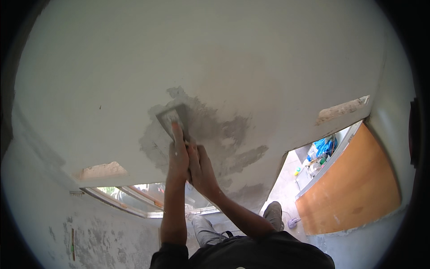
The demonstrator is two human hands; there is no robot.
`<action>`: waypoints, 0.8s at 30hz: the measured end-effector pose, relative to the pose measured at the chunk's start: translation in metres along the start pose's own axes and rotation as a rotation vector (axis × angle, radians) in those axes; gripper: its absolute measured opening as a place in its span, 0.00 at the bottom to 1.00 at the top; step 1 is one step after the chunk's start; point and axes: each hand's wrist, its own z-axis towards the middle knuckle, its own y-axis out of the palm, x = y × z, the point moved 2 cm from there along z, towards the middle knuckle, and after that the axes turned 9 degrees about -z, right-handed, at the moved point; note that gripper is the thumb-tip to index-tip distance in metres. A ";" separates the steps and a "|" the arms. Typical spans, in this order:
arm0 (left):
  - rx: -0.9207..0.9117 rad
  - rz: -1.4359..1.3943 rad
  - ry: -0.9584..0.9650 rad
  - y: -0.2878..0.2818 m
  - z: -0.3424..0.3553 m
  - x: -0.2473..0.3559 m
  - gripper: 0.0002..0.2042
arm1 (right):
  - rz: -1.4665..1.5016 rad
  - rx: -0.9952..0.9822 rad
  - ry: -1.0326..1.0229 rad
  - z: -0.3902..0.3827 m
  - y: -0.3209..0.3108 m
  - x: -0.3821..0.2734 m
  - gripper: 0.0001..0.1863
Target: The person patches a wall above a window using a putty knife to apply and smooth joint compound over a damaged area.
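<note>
Scraper (pixel 174 113) on grey patch (pixel 204 121), two-handed grip.
Left hand (pixel 179 157) grips scraper, finger along blade; right hand (pixel 204 172) closed on it alongside, handle mostly hidden.

No text, label, number or sign can be read; the flat blade (pixel 182 114) is blurred and shows no legible marking; the pale plastered surface (pixel 268 54) and the orange-brown panel (pixel 354 188) bear only stains and patches. The blue bundle (pixel 326 147) is too small to read; a pale mark (pixel 241 267) on the dark top (pixel 264 251) is cut off by the lower edge, its nature unclear.
</note>
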 end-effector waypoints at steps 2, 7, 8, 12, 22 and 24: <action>0.040 -0.039 -0.091 0.004 0.002 0.023 0.33 | -0.022 -0.023 0.007 0.011 0.004 -0.019 0.22; -0.009 -0.153 -0.075 0.003 -0.003 0.012 0.32 | -0.035 0.000 -0.042 0.004 0.004 -0.007 0.22; 0.007 -0.145 -0.124 -0.002 -0.008 -0.003 0.32 | -0.030 -0.008 -0.047 -0.002 0.005 0.005 0.22; 0.021 -0.210 -0.107 0.005 -0.004 0.004 0.31 | -0.119 0.019 -0.057 0.003 -0.004 -0.009 0.22; -0.123 -0.628 -0.261 -0.003 -0.015 0.000 0.28 | -0.051 -0.045 -0.069 -0.018 -0.002 -0.013 0.17; -0.045 -0.532 -0.172 0.000 -0.014 0.004 0.29 | -0.073 -0.067 -0.097 -0.012 -0.004 -0.024 0.17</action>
